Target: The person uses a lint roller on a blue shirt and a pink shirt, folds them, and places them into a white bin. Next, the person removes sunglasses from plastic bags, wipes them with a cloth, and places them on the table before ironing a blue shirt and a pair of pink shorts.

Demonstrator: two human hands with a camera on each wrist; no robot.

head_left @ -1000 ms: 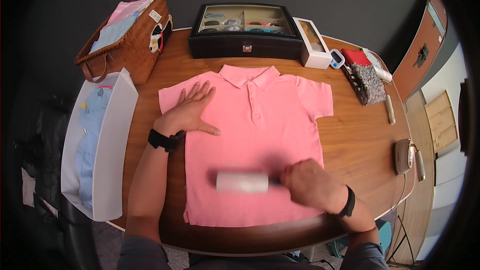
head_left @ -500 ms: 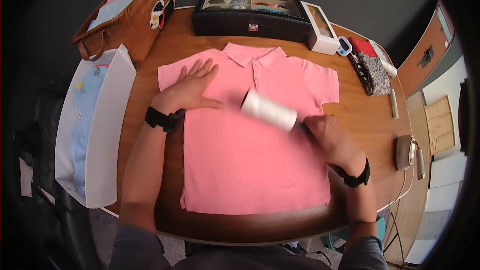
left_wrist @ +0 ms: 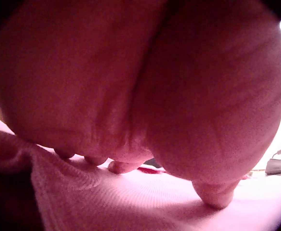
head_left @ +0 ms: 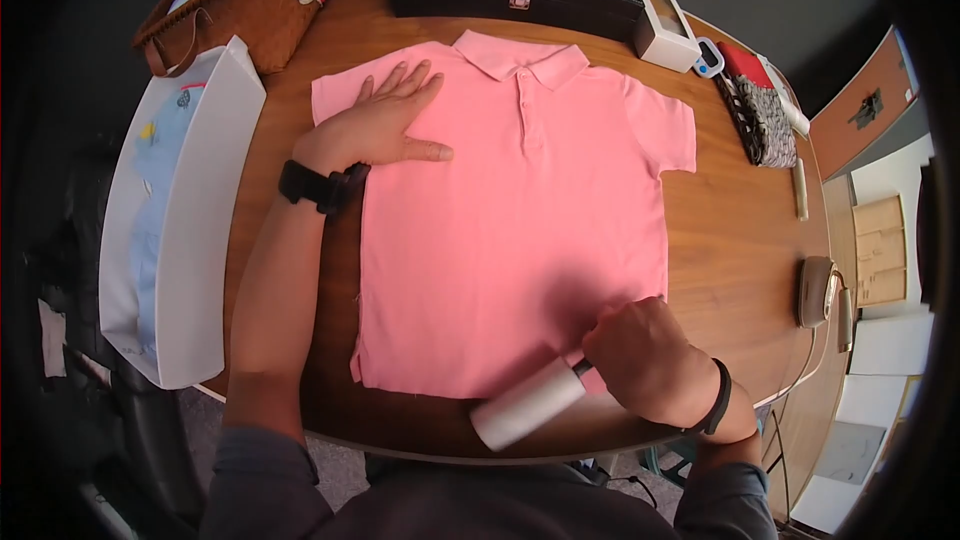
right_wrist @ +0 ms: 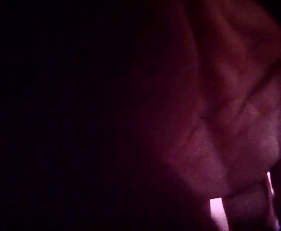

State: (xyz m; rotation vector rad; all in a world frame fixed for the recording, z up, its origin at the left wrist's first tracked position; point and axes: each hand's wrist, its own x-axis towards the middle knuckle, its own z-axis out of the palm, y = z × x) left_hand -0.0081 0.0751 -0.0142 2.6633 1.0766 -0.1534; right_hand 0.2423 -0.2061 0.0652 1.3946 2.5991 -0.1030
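Observation:
A pink polo shirt (head_left: 510, 230) lies spread flat on the wooden table, its collar toward the back. My left hand (head_left: 380, 130) rests on the shirt near the left sleeve, fingers spread. Seen in the left wrist view, its fingertips and thumb (left_wrist: 213, 195) touch the fabric. My right hand (head_left: 650, 360) grips the dark handle of a white lint roller (head_left: 528, 405), whose cylinder overlaps the shirt's bottom hem by the table's front edge. The right wrist view is mostly dark, showing only part of the palm (right_wrist: 227, 134).
On the left stand a white bin (head_left: 200, 240) holding light-blue clothing and a brown woven basket (head_left: 250, 10). A black glasses case (head_left: 520, 2) and a white box (head_left: 668, 40) line the back. To the right are a patterned knit item (head_left: 765, 125) and a beige corded device (head_left: 816, 290).
The lint roller went from the lower shirt up to mid-chest, then down to the bottom hem in my right hand. My left hand stays on the shirt while the view tilts downward.

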